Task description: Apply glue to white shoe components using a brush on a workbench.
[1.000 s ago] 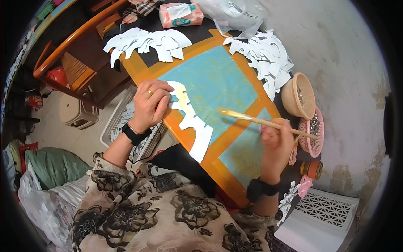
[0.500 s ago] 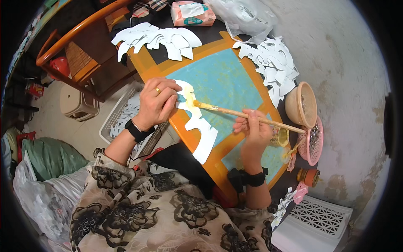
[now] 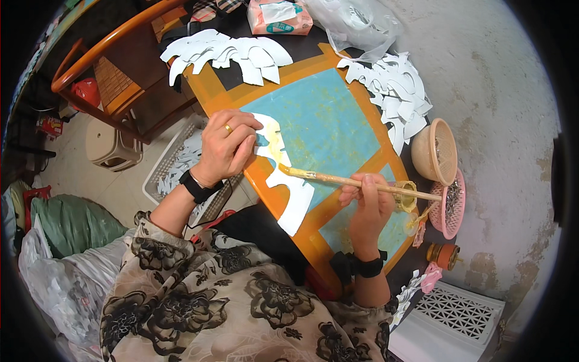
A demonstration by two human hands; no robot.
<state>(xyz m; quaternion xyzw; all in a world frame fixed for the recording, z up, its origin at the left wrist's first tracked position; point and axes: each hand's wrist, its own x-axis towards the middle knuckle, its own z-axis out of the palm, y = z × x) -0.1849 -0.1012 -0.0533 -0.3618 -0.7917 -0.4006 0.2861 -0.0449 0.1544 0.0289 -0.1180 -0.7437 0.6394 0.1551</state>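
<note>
A curved white cut-out piece with notched edges lies across the left edge of the blue-topped board. My left hand, wearing a ring, has its fingers curled down on the piece's upper left edge and pins it. My right hand is closed around the wooden handle of a brush. The brush's yellow-coated tip touches the piece near its middle. Wet yellow paste covers the piece's upper part. Partly behind my right hand stands a small jar with yellow paste.
White cut-outs lie in one pile at the far left and another at the far right. A beige basket and a pink basket stand by the wall. A tissue pack sits at the back; a crate of scraps stands lower left.
The brush tip has slid down the white piece, toward me, and the yellow paste reaches farther down. My right hand has moved slightly toward me; my left hand stays in place.
</note>
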